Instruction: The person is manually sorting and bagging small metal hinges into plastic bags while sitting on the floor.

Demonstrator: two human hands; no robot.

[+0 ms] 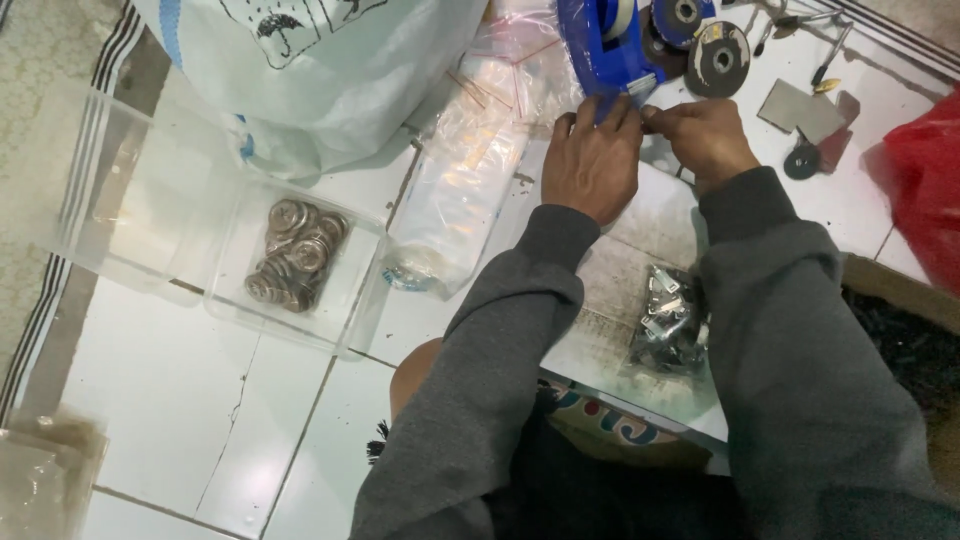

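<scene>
1. At the far left a clear plastic box (130,200) sits on the white tile floor (180,420). It has two parts. The left part shows nothing inside, and the right part holds a pile of round metal rings (297,255).
2. In the bottom left corner lies a bit of crinkled clear plastic (40,470).
3. Above the box, at the top, is a big white sack (320,70) with a blue edge.
4. Just right of the box lies a clear plastic bag (455,190). It is long, and it reaches up toward the hands.
5. The left hand (592,160) comes out of a gray sleeve (480,370). Its fingers are bent down, and the fingertips press on the bottom edge of the blue tape holder (600,45).
6. The blue tape holder is at the top middle, right above both hands. A roll of tape sits inside it.
7. The right hand (705,135) is just beside the left hand, almost touching it. Its fingers are curled and pinched shut close to the tape holder. What they pinch is too small to see.
8. Between the two arms lies a small clear bag of shiny metal bits (672,322), on a white board.
9. Right of the tape holder are dark round discs (718,58), then a flat gray metal piece (800,110).
10. At the far right is a red plastic bag (925,190).
</scene>
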